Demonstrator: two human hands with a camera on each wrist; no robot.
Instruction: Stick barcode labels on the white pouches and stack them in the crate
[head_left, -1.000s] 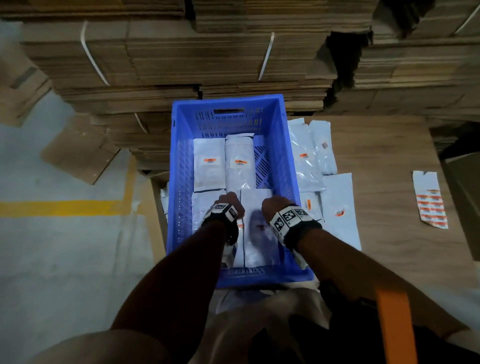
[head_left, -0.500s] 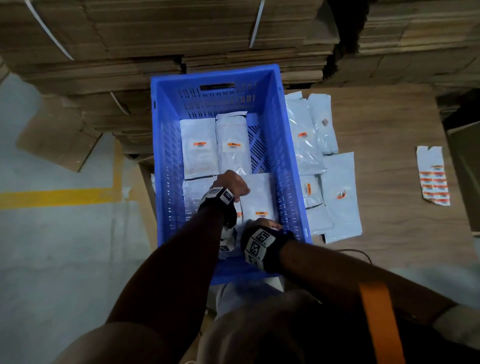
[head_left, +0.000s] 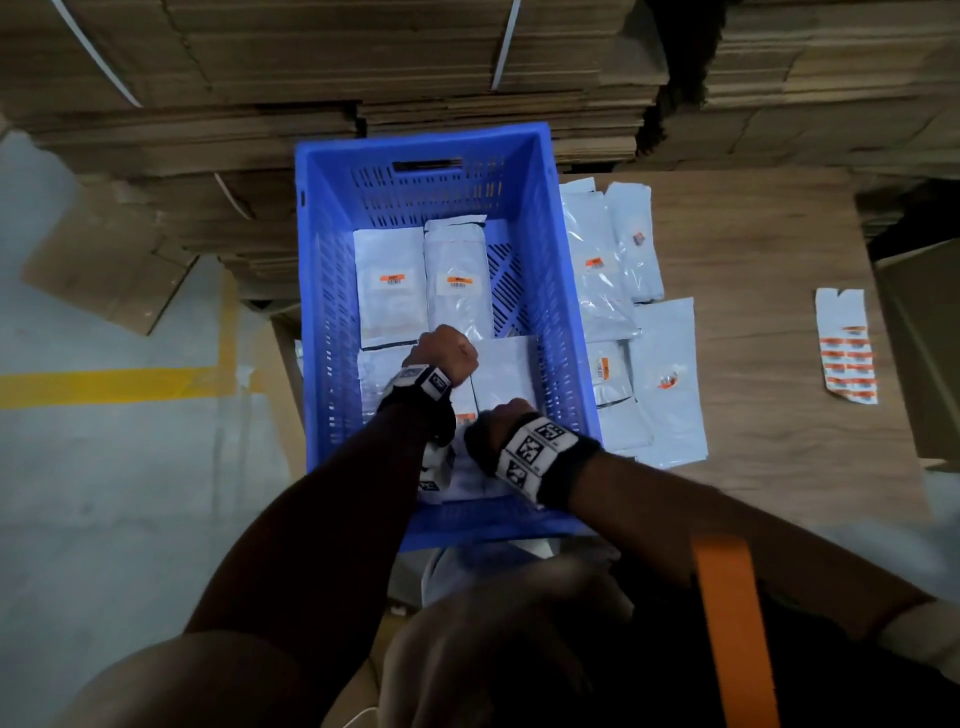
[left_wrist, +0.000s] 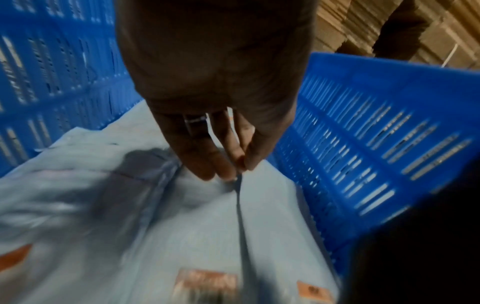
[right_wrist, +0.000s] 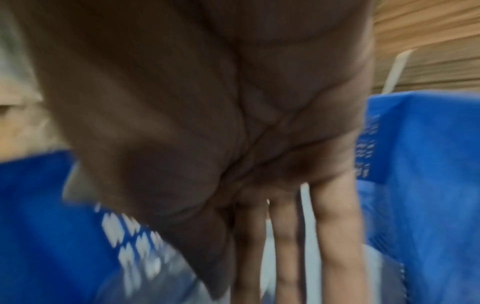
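A: Right, both hands in the blue crate (head_left: 566, 291). Left hand (head_left: 448, 355) at the far edge of the near pouches (head_left: 506, 374), fingers (left_wrist: 207, 162) straight and close together, tips down on the white film at the seam between two pouches. Holding nothing.

B: And the right hand (head_left: 506, 415)?

A: Low at the crate's near end, over the near pouches. Right wrist view is blurred; its fingers (right_wrist: 335, 222) run out long and straight, nothing pinched that I can see.

B: The stock?

A: Two labelled pouches (head_left: 423, 283) lie flat side by side at the crate's far end. Loose pouches (head_left: 667, 384) overlap on the wooden table (head_left: 769, 249), just beside the crate's right wall. Label sheet (head_left: 847, 353) lies well apart, further right.
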